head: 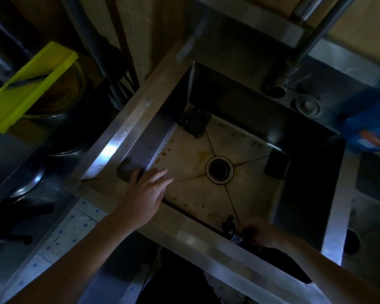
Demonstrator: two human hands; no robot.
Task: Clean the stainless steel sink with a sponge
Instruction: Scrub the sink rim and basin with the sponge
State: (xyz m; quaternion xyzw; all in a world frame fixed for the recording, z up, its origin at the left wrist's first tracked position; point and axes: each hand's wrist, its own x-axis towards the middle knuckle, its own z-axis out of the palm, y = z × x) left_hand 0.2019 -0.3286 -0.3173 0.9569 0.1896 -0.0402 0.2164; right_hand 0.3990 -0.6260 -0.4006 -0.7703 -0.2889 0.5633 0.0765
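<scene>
The stainless steel sink (130,132) fills the middle of the view. Its floor is stained brown around the round drain (219,170). A dark scouring pad (193,121) lies in the basin's far left corner. A dark rectangular sponge-like block (276,164) rests against the right wall. My left hand (147,189) hovers over the near left corner, fingers stretched out and holding nothing. My right hand (263,233) is curled at the near rim around a small dark object (233,231); the dim light hides what it is.
A faucet pipe (294,62) rises behind the basin, with a round drain plug (307,105) beside its base. A blue detergent packet (369,132) lies at the right. A yellow board (26,84) rests on bowls at the left. A second basin (351,242) adjoins on the right.
</scene>
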